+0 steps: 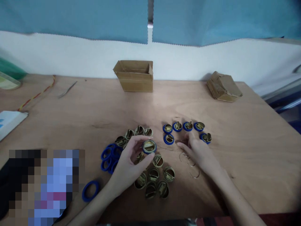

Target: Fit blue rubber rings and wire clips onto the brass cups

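My left hand (130, 163) pinches a round brass cap with a blue ring around it (149, 146), held just above the table. My right hand (198, 152) rests on the wood with fingers curled over thin wire rings (191, 166); what its fingertips grip is hidden. Bare brass caps (154, 182) lie in a cluster below my left hand, and more brass caps (138, 131) lie behind it. Finished blue-ringed caps (183, 127) sit in a row beyond my right hand. A pile of blue rubber rings (109, 155) lies left of my left hand.
One loose blue ring (90, 190) lies near the front left. An open cardboard box (134, 75) and a closed cardboard packet (223, 86) stand at the back. A twisted red-yellow cord (37, 94), a metal tool (67, 89) and a white object (9, 122) are at the left.
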### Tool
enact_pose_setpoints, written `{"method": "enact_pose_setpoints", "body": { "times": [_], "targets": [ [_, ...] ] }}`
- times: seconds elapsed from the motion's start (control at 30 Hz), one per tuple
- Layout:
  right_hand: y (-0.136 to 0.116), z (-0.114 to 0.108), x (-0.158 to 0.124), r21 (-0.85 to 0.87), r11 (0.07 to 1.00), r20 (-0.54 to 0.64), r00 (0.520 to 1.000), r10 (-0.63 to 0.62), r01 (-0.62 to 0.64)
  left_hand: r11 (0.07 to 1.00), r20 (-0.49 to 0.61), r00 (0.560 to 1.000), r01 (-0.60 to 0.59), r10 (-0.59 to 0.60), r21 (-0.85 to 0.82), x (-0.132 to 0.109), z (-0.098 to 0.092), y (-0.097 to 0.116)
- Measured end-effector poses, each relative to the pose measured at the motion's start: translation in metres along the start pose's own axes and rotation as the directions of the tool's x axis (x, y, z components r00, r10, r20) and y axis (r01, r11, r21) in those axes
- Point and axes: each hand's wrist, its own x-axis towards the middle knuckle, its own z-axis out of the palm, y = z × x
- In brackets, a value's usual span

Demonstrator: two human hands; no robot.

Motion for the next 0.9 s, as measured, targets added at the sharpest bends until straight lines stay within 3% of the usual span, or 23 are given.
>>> {"method": "enact_pose_setpoints", "body": {
  "times": [0.13, 0.33, 0.57, 0.9],
  "targets": [
    [-0.002, -0.009, 0.002, 0.043, 0.999, 0.008, 0.999, 0.033, -0.033, 1.000, 0.013, 1.000, -0.001, 0.001, 0.012, -0.001, 0.000, 0.000],
    [0.007, -0.023, 0.001, 0.024, 0.994, -0.108, 0.989, 0.105, -0.103, 1.000, 0.002, 1.000, -0.004, 0.004, 0.009, -0.001, 0.001, -0.002],
    [0.008, -0.013, 0.002, -0.013, 0.996, -0.024, 0.996, 0.087, -0.088, 0.999, 0.000, 1.000, 0.008, -0.008, 0.032, 0.000, 0.000, 0.001],
    [0.013, -0.009, 0.004, -0.019, 0.996, -0.026, 0.995, 0.091, -0.092, 1.000, 0.034, 0.999, 0.007, -0.008, 0.023, 0.001, 0.001, 0.002]
  ]
}}
